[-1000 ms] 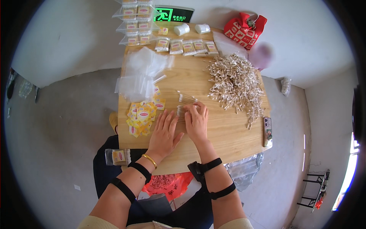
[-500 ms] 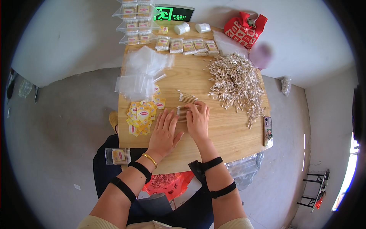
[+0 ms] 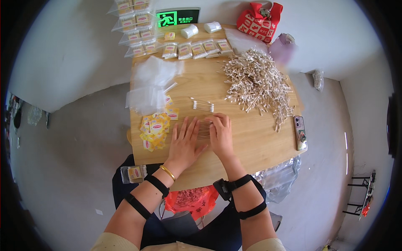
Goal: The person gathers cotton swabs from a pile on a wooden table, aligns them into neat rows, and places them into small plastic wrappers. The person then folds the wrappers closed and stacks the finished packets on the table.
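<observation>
A row of cotton swabs (image 3: 204,130) lies crosswise on the wooden table between my hands. My left hand (image 3: 185,140) rests flat with its fingers stretched out, their tips at the row's left ends. At the right ends, my right hand (image 3: 221,134) has its fingers bent and closed on the swabs, covering their tips. A smaller group of cotton swabs (image 3: 203,105) lies just beyond, one of them slanting off the rest. Left of my left hand is a loose heap of small yellow-and-white cards (image 3: 155,127).
A large heap of swabs (image 3: 255,79) spreads at the right, with a phone (image 3: 300,133) near the edge. Clear plastic bags (image 3: 146,98) lie at the left. Filled packs (image 3: 184,50) line the back beside a stack (image 3: 135,31). A red bag (image 3: 258,23) stands behind.
The view has shifted slightly. My right fingers have drawn back toward the row's right ends, and the smaller group beyond now shows fully. My left hand stays flat by the row.
</observation>
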Motion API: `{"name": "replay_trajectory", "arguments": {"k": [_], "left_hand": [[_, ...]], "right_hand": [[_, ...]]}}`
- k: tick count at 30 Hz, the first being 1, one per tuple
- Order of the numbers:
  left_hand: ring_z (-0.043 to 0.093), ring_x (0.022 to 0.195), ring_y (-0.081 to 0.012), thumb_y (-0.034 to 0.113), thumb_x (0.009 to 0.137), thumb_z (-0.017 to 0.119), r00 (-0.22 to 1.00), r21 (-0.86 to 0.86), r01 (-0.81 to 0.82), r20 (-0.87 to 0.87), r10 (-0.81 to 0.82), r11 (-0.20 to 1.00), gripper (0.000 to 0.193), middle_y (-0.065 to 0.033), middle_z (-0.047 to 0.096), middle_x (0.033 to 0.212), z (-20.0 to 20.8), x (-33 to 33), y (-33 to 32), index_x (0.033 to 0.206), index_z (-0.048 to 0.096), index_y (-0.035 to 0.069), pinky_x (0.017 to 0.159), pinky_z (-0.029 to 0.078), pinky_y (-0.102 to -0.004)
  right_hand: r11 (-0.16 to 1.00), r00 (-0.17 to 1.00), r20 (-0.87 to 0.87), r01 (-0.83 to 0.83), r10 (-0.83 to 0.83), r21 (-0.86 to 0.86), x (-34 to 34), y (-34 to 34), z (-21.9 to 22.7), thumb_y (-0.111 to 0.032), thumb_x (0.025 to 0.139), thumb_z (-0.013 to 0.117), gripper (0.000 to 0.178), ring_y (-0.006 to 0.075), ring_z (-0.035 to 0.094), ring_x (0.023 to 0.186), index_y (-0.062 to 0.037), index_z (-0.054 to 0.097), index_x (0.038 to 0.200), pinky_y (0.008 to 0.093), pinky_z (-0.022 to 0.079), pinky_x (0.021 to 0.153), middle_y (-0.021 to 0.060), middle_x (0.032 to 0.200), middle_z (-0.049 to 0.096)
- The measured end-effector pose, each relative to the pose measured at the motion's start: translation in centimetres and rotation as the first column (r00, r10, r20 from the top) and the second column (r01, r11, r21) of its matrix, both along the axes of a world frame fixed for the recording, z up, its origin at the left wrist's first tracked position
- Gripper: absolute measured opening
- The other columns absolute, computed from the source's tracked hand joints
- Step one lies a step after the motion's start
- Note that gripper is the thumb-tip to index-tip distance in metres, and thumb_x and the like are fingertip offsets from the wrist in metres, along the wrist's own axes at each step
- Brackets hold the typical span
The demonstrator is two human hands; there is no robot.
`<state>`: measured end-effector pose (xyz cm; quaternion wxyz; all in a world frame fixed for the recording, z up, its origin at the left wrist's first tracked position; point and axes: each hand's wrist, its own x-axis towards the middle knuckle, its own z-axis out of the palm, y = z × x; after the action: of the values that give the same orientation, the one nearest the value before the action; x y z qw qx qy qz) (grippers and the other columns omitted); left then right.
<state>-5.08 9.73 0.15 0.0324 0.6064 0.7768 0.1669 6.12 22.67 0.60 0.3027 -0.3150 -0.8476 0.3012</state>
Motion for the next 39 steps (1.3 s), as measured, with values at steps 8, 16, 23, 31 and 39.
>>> {"name": "replay_trajectory", "arguments": {"k": [8, 16, 23, 31, 39], "left_hand": [[0.019, 0.158, -0.0337, 0.055, 0.104, 0.046, 0.998, -0.005, 0.051, 0.045, -0.051, 0.999, 0.085, -0.0163, 0.023, 0.170, 0.5, -1.3, -0.9, 0.164, 0.020, 0.000, 0.128, 0.013, -0.0554], [0.010, 0.161, -0.0329, 0.072, 0.100, 0.034, 0.996, -0.108, -0.059, -0.073, 0.051, 0.992, 0.102, -0.0225, 0.018, 0.171, -0.4, -1.0, -1.1, 0.161, 0.019, -0.008, 0.129, 0.002, -0.0544], [0.008, 0.161, -0.0348, 0.075, 0.099, 0.034, 0.995, -0.081, -0.067, -0.075, 0.061, 0.994, 0.105, -0.0257, 0.017, 0.170, -1.0, -0.3, -0.7, 0.160, 0.019, -0.010, 0.129, 0.000, -0.0557], [0.014, 0.160, -0.0327, 0.067, 0.102, 0.038, 0.998, -0.014, -0.032, 0.057, 0.033, 0.999, 0.095, -0.0230, 0.021, 0.170, -0.7, -1.2, -0.9, 0.162, 0.022, -0.006, 0.128, 0.003, -0.0567], [0.021, 0.159, -0.0299, 0.058, 0.105, 0.038, 0.999, -0.023, 0.037, 0.035, -0.036, 0.999, 0.080, -0.0117, 0.027, 0.171, -0.6, -0.5, -0.6, 0.163, 0.027, 0.005, 0.128, 0.006, -0.0573]], "right_hand": [[0.987, 0.978, 0.200, -0.088, 0.059, 0.137, 4.6, -1.0, 0.1, -0.025, 0.100, 0.058, 0.057, 0.0405, 0.038, 0.146, -0.0022, 0.046, 0.152, 0.0514, 0.029, 0.123, 0.0216, 0.158, 0.042], [0.953, 0.900, 0.434, -0.161, 0.035, 0.256, 2.4, -2.0, -1.7, -0.047, 0.101, 0.054, 0.082, 0.0364, 0.017, 0.159, -0.0001, 0.025, 0.162, 0.0501, 0.014, 0.130, 0.0217, 0.169, 0.023], [0.941, 0.879, 0.477, -0.179, 0.021, 0.289, 1.5, -3.0, -2.8, -0.049, 0.102, 0.052, 0.085, 0.0424, 0.015, 0.158, 0.0049, 0.023, 0.161, 0.0512, 0.013, 0.129, 0.0287, 0.167, 0.021], [0.945, 0.883, 0.469, -0.178, 0.031, 0.274, 1.5, -3.1, -2.3, -0.056, 0.102, 0.047, 0.088, 0.0412, 0.013, 0.159, 0.0047, 0.022, 0.161, 0.0514, 0.011, 0.130, 0.0284, 0.168, 0.020], [0.942, 0.879, 0.477, -0.164, 0.005, 0.292, 1.6, -3.1, -2.4, -0.057, 0.100, 0.051, 0.090, 0.0421, 0.016, 0.158, 0.0021, 0.024, 0.162, 0.0519, 0.013, 0.129, 0.0278, 0.168, 0.022]]}}
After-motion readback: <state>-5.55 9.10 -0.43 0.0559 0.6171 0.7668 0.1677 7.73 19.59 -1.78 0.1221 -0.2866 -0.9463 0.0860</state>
